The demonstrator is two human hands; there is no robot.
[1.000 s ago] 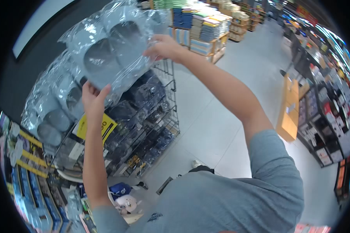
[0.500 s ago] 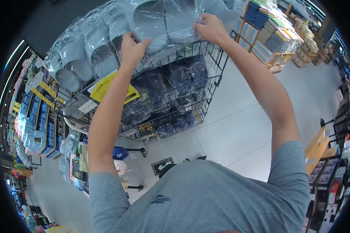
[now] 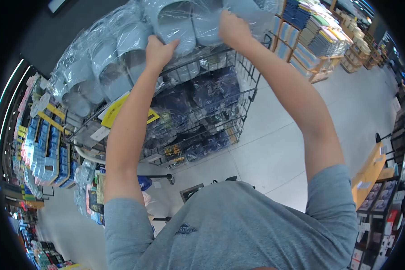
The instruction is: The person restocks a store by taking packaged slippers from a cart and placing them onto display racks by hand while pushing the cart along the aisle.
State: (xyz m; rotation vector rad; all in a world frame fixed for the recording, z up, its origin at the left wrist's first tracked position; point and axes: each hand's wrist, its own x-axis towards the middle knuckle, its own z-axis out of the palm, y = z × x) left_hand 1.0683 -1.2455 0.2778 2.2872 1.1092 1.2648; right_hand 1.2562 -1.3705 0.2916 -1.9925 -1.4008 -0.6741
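Pale grey-blue slippers (image 3: 175, 28) in clear plastic wrap fill the top of a black wire rack. My left hand (image 3: 160, 52) is at the near edge of one wrapped pair, its thumb lying along the slipper and its other fingers curled at the side. My right hand (image 3: 235, 30) is closed at the right side of the same pair, with its fingertips partly hidden against the plastic wrap (image 3: 252, 20). More wrapped slippers (image 3: 110, 72) stand in a row to the left of my left hand.
The wire rack (image 3: 245, 105) holds dark packaged goods (image 3: 213, 90) on lower tiers. A yellow sign (image 3: 114, 112) hangs on its front. Folded towels (image 3: 317, 33) stand at upper right, stocked shelves (image 3: 47, 148) at left. A wooden-topped stand (image 3: 369, 173) is at right, on a pale floor (image 3: 274, 148).
My right hand has moved left, and its fingers are now more closed against the wrap. My left hand has shifted slightly right. The whole view has tilted a little.
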